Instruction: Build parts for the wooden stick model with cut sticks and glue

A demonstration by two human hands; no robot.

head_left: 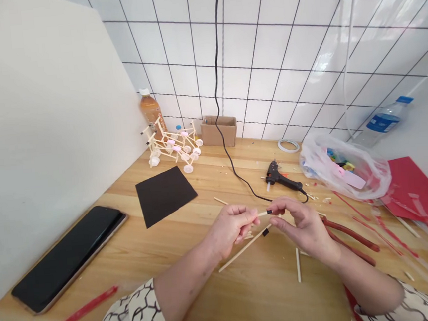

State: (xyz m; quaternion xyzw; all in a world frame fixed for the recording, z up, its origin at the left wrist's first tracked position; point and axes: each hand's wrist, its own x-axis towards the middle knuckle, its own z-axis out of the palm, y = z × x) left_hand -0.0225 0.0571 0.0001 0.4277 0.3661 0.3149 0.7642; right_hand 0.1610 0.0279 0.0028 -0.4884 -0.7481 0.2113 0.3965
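Note:
My left hand pinches a short wooden stick near the middle of the table. A small black piece sits at the stick's right end. Around that end my right hand is curved, thumb and index finger apart, with the fingertips at or near the black piece; whether they touch it is unclear. Beneath the hands a longer wooden stick lies slanted, with another black piece by its upper end. One more stick lies below my right hand.
Pliers lie right of my right hand, a glue gun behind it. Further out are a plastic bag, red sheet, bottles, cardboard box, wooden stick models, black sheet and phone. A black cable crosses the table.

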